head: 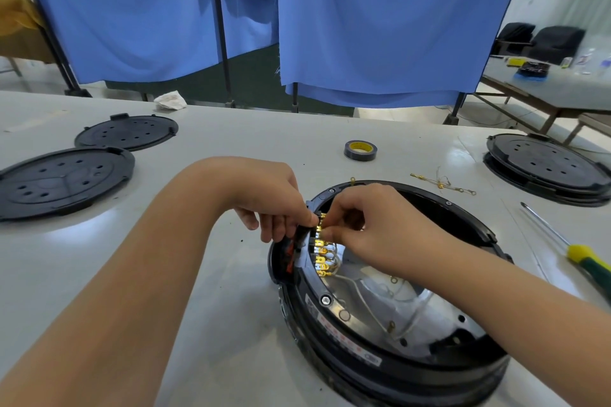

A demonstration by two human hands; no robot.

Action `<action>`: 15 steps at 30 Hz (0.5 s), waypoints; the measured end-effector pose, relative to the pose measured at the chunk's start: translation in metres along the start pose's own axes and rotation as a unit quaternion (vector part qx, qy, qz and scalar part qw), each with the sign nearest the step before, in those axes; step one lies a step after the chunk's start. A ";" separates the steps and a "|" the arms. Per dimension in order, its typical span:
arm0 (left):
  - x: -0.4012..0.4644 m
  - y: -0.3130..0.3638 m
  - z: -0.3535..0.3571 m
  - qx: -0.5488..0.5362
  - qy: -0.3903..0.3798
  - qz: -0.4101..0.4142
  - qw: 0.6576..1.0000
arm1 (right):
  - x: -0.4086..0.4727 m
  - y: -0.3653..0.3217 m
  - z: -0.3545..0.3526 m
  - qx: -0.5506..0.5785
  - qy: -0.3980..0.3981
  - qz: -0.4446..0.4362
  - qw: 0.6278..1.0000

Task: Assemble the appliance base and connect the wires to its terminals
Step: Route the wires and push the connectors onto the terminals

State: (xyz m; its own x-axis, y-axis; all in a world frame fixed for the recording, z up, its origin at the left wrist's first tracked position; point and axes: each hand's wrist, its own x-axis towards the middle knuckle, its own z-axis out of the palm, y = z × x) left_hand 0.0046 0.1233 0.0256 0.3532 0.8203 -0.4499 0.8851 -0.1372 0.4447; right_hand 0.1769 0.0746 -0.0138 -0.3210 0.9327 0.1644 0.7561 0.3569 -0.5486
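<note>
A round black appliance base (390, 360) lies open side up on the white table, its silver plate and white wires (370, 294) showing inside. On its left rim a black terminal block (299, 241) carries a row of gold connectors (322, 254). My left hand (274, 205) grips the block from outside with curled fingers. My right hand (373, 225) reaches over the rim and pinches a gold connector at the top of the row. The fingertips of both hands meet there and hide the uppermost terminals.
Two black perforated cover plates (66, 182) (127, 132) lie at the left, and another covered base (549, 168) at the right. A tape roll (360, 149), loose gold-tipped wires (443, 182) and a yellow-green screwdriver (585, 261) lie nearby. Blue curtains hang behind the table.
</note>
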 end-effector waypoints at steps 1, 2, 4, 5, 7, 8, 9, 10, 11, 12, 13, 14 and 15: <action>0.000 0.000 0.000 0.000 0.000 0.000 1.000 | 0.000 -0.001 0.000 -0.004 -0.002 -0.005 1.000; 0.000 0.000 0.000 0.000 0.000 0.000 1.000 | 0.000 -0.001 0.000 -0.005 -0.004 -0.006 1.000; 0.000 -0.001 0.000 -0.003 -0.001 0.000 1.000 | 0.000 -0.001 0.000 -0.004 -0.004 -0.004 1.000; 0.000 -0.001 0.000 -0.004 -0.002 -0.001 1.000 | 0.000 -0.001 0.000 -0.005 -0.003 -0.002 1.000; 0.000 -0.001 0.000 -0.004 -0.002 -0.002 1.000 | 0.000 0.000 0.000 -0.005 -0.001 0.002 1.000; 0.000 -0.001 0.000 -0.002 -0.002 -0.002 1.000 | 0.000 0.000 -0.001 -0.003 0.000 0.004 1.000; 0.001 -0.001 0.000 -0.001 -0.001 -0.002 1.000 | -0.001 0.000 -0.001 0.000 -0.001 0.006 1.000; 0.001 -0.001 0.000 0.000 -0.001 -0.001 1.000 | -0.001 0.000 -0.001 0.003 -0.002 0.007 1.000; 0.001 -0.001 0.000 0.001 -0.001 -0.001 1.000 | -0.001 0.001 -0.001 0.004 -0.002 0.007 1.000; 0.002 -0.002 0.000 0.002 -0.001 0.000 1.000 | -0.001 0.001 -0.001 0.006 -0.002 0.006 1.000; 0.002 -0.002 0.000 0.002 -0.002 0.000 1.000 | -0.001 0.000 -0.001 0.009 -0.003 0.004 1.000; 0.002 -0.003 0.000 0.002 -0.004 0.000 1.000 | -0.001 0.000 -0.002 0.010 -0.006 0.001 1.000; 0.002 -0.004 0.000 0.002 -0.004 0.001 1.000 | -0.002 -0.001 -0.003 0.007 -0.011 -0.002 1.000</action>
State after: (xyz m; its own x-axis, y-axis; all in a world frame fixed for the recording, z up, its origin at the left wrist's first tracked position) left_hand 0.0019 0.1252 0.0235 0.3570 0.8153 -0.4559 0.8859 -0.1408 0.4420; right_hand 0.1786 0.0727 -0.0114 -0.3373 0.9296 0.1485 0.7470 0.3603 -0.5587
